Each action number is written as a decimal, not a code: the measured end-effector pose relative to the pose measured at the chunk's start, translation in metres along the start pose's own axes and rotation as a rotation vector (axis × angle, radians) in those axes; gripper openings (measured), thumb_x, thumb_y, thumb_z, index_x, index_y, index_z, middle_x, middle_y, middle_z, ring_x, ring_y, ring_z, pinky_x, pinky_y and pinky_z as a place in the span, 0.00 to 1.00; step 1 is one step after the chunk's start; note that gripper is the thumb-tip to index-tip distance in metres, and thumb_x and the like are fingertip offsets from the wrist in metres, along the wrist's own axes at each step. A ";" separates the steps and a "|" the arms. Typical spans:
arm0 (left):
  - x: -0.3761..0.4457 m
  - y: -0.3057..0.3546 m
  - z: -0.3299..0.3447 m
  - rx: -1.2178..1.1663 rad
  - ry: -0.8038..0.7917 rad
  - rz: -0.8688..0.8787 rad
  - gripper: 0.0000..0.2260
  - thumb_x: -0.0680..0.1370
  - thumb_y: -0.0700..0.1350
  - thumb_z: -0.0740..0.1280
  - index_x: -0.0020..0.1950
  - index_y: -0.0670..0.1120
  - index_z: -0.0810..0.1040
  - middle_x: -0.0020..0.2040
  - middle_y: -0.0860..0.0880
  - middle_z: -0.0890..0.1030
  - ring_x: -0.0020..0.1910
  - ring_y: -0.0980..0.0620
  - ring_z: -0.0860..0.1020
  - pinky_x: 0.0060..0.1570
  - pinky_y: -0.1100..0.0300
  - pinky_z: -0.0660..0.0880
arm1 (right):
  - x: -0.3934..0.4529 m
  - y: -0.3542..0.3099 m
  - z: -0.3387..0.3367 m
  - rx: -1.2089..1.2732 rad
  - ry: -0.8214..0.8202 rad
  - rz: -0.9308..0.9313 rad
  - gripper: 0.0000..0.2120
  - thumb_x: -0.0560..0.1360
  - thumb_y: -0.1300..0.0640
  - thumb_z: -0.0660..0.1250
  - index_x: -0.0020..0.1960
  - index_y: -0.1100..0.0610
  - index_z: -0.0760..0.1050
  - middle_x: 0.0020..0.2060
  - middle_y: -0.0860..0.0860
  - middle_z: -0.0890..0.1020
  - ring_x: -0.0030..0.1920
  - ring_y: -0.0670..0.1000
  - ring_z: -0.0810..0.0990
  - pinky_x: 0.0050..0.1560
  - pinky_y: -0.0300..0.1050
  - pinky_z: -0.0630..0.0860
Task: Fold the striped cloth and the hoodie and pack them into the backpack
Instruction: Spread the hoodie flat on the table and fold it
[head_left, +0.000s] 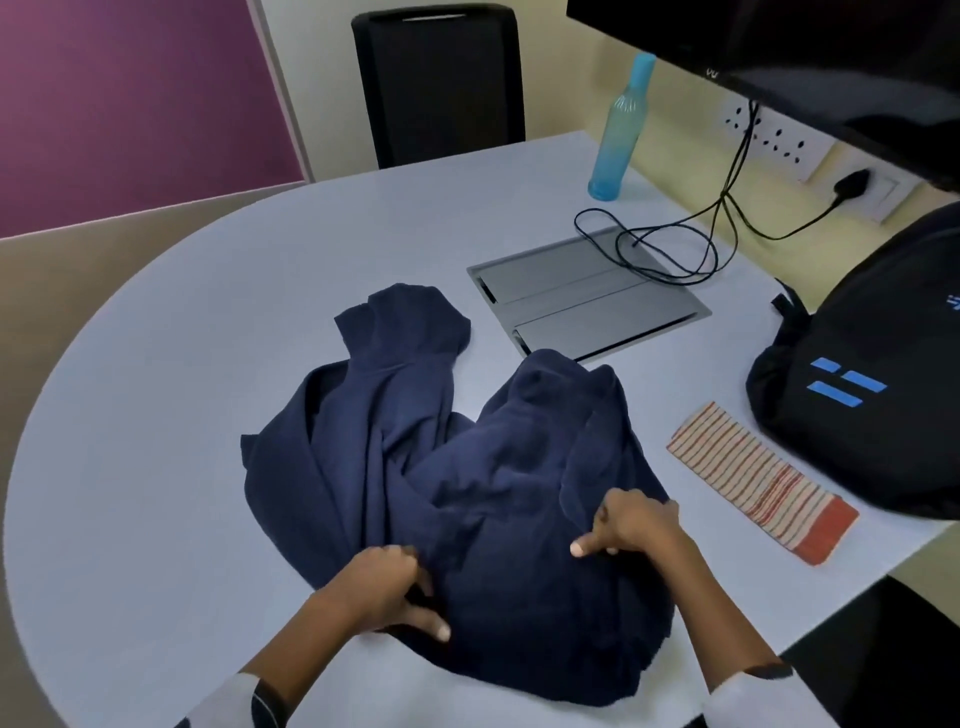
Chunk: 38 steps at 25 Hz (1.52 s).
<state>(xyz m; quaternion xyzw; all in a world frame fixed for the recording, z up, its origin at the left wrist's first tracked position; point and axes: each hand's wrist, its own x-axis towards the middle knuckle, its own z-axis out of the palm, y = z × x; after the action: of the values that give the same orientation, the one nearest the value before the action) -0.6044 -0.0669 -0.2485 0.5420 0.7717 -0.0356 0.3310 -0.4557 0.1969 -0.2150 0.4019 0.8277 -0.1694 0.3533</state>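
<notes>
A navy blue hoodie lies crumpled in the middle of the table, one sleeve stretched toward the far side. My left hand grips a bunch of its fabric near the front edge. My right hand pinches the cloth a little further right. The striped cloth, folded into a long narrow strip with an orange end, lies flat to the right of the hoodie. A black backpack with blue marks stands at the right edge of the table, just beyond the striped cloth.
The table is pale blue with a rounded left end. A grey cable hatch is set into it behind the hoodie, with black cables looped across it. A blue bottle stands at the back, a black chair beyond.
</notes>
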 end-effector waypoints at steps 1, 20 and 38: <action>0.009 0.000 -0.005 -0.009 0.160 0.022 0.35 0.67 0.76 0.49 0.52 0.51 0.79 0.52 0.51 0.76 0.50 0.51 0.75 0.49 0.58 0.71 | 0.003 -0.012 0.000 0.069 0.230 -0.019 0.19 0.70 0.39 0.70 0.47 0.54 0.76 0.44 0.49 0.81 0.53 0.53 0.78 0.58 0.50 0.68; 0.050 -0.038 0.012 -0.104 0.477 -0.749 0.37 0.76 0.68 0.48 0.63 0.37 0.75 0.59 0.34 0.76 0.55 0.34 0.75 0.55 0.42 0.68 | 0.064 -0.013 0.096 0.361 0.669 0.120 0.32 0.78 0.39 0.56 0.75 0.56 0.61 0.71 0.58 0.68 0.70 0.58 0.66 0.69 0.57 0.59; 0.066 -0.103 -0.077 -0.349 1.071 -0.554 0.05 0.79 0.38 0.59 0.50 0.42 0.75 0.50 0.46 0.75 0.42 0.46 0.74 0.39 0.52 0.68 | 0.144 -0.152 -0.058 0.069 0.493 -0.389 0.11 0.79 0.49 0.61 0.56 0.54 0.76 0.54 0.53 0.78 0.52 0.60 0.77 0.45 0.48 0.68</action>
<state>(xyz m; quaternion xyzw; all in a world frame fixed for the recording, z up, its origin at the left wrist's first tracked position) -0.7423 -0.0234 -0.2559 0.2023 0.9367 0.2831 -0.0395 -0.6624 0.2138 -0.2793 0.2769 0.9434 -0.1594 0.0893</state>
